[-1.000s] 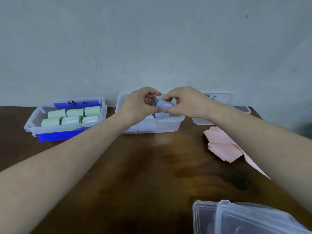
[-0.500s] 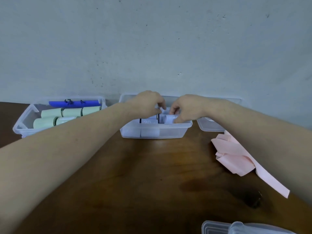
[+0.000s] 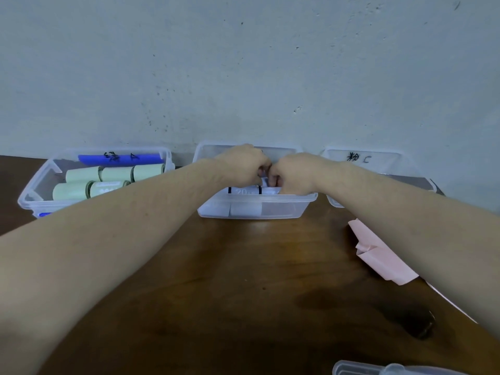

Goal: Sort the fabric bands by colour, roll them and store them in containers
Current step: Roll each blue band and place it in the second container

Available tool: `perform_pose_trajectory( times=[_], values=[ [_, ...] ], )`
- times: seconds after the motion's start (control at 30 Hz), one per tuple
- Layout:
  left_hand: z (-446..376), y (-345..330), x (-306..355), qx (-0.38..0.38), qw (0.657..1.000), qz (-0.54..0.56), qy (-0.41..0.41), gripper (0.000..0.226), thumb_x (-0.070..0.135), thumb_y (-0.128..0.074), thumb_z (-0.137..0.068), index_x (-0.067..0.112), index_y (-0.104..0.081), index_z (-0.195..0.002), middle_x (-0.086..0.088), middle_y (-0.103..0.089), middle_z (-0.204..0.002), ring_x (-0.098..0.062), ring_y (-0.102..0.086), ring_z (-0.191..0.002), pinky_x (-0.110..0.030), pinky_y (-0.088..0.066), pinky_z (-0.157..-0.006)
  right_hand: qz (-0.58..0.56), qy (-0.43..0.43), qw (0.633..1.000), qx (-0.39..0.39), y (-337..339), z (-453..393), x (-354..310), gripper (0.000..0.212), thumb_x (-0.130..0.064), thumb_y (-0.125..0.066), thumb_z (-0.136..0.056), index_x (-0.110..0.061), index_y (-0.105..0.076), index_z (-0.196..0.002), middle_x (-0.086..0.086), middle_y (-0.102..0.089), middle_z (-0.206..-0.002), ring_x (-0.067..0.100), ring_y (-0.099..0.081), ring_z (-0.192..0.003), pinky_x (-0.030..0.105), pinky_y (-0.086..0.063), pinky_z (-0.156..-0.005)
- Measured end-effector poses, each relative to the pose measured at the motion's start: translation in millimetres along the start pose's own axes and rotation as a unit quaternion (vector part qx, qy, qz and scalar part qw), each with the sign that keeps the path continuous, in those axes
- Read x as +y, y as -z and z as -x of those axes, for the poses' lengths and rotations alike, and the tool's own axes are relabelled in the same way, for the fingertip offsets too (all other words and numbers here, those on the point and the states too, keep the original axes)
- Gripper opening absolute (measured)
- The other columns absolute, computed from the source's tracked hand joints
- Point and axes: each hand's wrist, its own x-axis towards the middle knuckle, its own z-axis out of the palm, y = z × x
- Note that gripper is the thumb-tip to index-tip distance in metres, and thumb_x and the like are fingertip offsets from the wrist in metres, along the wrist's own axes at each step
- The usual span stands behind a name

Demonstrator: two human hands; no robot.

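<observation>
While both hands meet knuckle to knuckle over the middle container [image 3: 284,209], the left hand [image 3: 243,165] and right hand [image 3: 293,171] curl their fingers down onto a pale lilac roll [image 3: 266,185] beneath the fingertips; whether they pinch it I cannot tell; three clear containers stand in a row; five green rolls [image 3: 81,174] fill the one left of the fingers; one pink band [image 3: 384,255] lies to their right, nearer the person.

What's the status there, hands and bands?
Both hands, left and right, curled inside middle container, seating a pale roll. Pink bands unrolled on table. Nothing in the way.
</observation>
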Motion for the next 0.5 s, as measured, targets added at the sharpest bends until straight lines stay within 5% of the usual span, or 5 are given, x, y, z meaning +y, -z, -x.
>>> perform_pose_trajectory(
  times=[0.5],
  values=[
    [4.2, 1.1, 1.9, 0.008, 1.000, -0.001, 0.012, 0.017, 0.021, -0.061, -0.090, 0.016, -0.072, -0.101, -0.002, -0.070, -0.099, -0.021, -0.057, -0.096, -0.038, -0.051, -0.081, 0.035, 0.045, 0.998, 0.016, -2.7, -3.9, 11.2, 0.014, -0.017, -0.057, -0.086, -0.030, -0.060, -0.091, -0.016, -0.052, -0.079, 0.017, -0.054, -0.083, 0.031, -0.045, -0.071]
  ],
)
